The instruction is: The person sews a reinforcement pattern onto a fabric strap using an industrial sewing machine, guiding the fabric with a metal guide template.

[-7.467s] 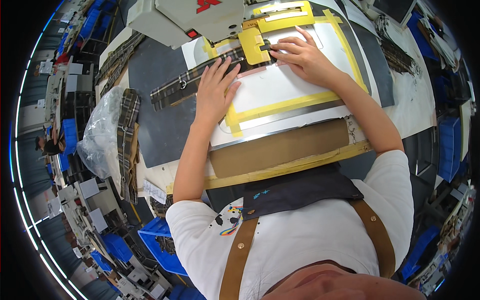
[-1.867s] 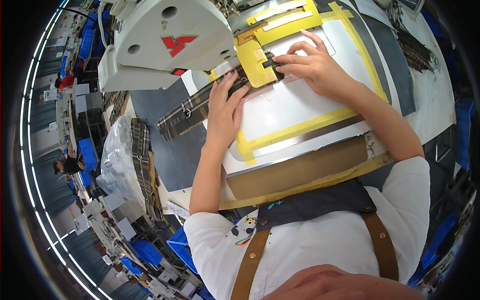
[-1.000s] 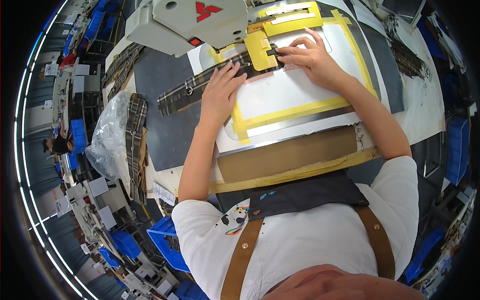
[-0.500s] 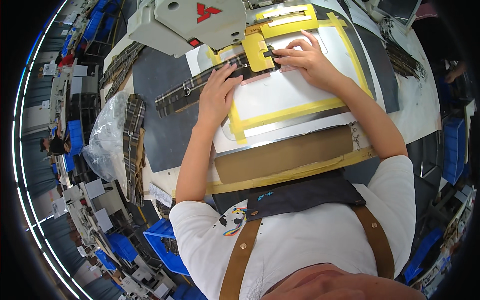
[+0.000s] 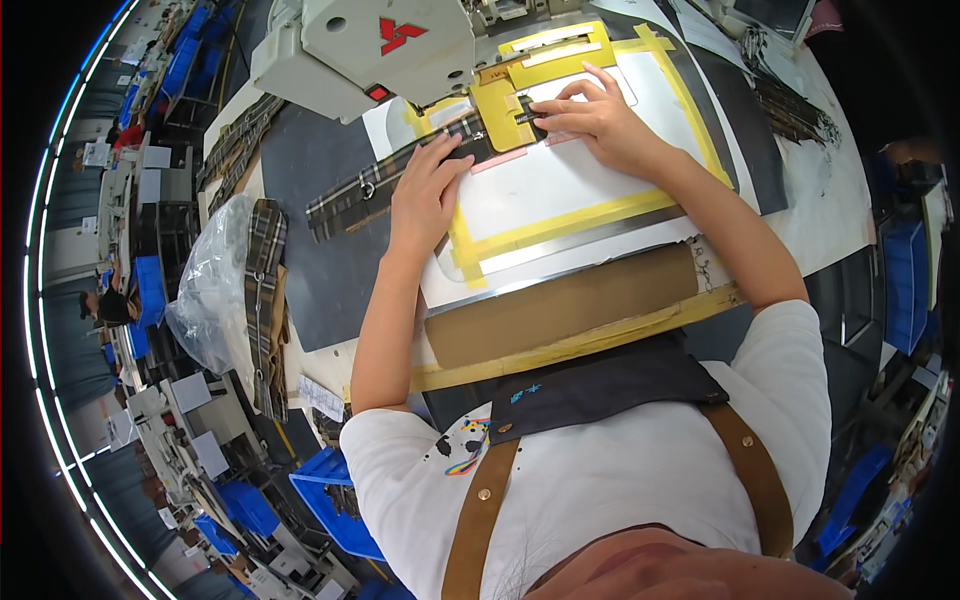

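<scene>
A plaid fabric strap (image 5: 345, 197) with a metal ring lies slantwise under the sewing machine head (image 5: 375, 55). Its right end runs beneath a yellow notched plate (image 5: 494, 118). My left hand (image 5: 425, 195) rests on the strap just left of this plate, fingers stretched out and flat. At the plate's notch, the bent fingers of my right hand (image 5: 605, 125) close on a small dark piece (image 5: 530, 114) at the strap's end; the fingertips partly hide it. White sheeting (image 5: 580, 190) edged with yellow tape lies below both hands.
To the left, more plaid straps (image 5: 265, 300) lie beside a clear plastic bag (image 5: 212, 285). Dark strips (image 5: 795, 110) are bundled at the far right. A brown padded board (image 5: 565, 310) runs along the near edge. A blue bin (image 5: 335, 500) stands low on the left.
The whole view has shifted slightly, so the machine and table sit a little further left. Both hands keep nearly the same places against the strap and yellow plate.
</scene>
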`<state>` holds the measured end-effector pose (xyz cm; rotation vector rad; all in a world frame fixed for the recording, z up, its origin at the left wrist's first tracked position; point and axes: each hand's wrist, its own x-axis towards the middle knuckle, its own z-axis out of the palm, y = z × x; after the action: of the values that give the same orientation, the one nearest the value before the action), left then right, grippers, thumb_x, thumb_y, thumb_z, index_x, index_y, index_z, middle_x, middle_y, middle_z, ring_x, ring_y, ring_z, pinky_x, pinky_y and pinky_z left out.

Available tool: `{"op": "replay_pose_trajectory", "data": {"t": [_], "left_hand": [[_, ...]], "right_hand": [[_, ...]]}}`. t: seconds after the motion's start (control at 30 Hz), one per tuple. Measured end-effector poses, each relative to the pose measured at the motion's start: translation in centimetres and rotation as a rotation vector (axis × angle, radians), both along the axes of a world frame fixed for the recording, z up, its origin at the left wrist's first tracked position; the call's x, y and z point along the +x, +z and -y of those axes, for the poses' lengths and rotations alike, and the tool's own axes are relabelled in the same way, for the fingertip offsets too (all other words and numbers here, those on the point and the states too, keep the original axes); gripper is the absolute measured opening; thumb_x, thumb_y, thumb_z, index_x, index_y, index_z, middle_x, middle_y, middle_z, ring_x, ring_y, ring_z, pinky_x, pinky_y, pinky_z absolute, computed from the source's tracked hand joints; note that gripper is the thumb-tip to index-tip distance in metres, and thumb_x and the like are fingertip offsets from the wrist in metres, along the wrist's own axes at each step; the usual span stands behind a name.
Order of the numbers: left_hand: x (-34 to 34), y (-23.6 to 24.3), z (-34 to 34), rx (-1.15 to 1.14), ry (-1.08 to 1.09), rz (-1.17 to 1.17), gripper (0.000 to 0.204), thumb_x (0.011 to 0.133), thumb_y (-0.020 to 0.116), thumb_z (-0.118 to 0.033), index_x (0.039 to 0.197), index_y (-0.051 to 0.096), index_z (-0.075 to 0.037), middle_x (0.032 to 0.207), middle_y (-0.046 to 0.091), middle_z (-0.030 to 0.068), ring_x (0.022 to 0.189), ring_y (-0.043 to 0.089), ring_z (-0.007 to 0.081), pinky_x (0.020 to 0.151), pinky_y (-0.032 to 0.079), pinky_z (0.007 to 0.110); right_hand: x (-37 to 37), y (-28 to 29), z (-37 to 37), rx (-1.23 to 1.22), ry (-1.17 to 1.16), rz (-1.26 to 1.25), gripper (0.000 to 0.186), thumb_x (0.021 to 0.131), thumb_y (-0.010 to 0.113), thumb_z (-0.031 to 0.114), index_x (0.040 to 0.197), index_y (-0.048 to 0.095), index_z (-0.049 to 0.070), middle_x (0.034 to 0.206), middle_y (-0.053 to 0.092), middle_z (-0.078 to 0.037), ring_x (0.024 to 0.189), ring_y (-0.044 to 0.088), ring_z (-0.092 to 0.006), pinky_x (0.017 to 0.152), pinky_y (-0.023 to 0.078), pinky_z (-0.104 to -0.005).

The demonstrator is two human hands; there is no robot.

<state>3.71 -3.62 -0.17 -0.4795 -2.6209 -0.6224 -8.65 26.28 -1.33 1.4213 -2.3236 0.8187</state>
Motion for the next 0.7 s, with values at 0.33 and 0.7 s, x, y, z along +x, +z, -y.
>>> {"op": "replay_pose_trajectory", "data": {"t": [0.33, 0.7], "left_hand": [[0.1, 0.0, -0.1, -0.012, 0.01, 0.019, 0.02, 0.093, 0.069, -0.003, 0.111, 0.075, -0.009, 0.136, 0.069, 0.0085, 0.132, 0.061, 0.0318, 0.117, 0.047, 0.049], [0.1, 0.2, 0.0, -0.014, 0.005, 0.046, 0.022, 0.093, 0.069, -0.002, 0.113, 0.074, -0.009, 0.137, 0.067, 0.0091, 0.133, 0.061, 0.0328, 0.117, 0.046, 0.051]], "right_hand": [[0.0, 0.1, -0.2, 0.031, -0.001, 0.014, 0.032, 0.09, 0.075, 0.007, 0.121, 0.078, 0.015, 0.133, 0.073, 0.003, 0.116, 0.063, -0.0215, 0.124, 0.032, -0.0524], [0.8, 1.3, 1.1, 0.104, -0.048, -0.085, 0.036, 0.087, 0.079, 0.014, 0.123, 0.076, 0.016, 0.121, 0.069, -0.001, 0.122, 0.062, -0.0223, 0.124, 0.03, -0.0532]]}}
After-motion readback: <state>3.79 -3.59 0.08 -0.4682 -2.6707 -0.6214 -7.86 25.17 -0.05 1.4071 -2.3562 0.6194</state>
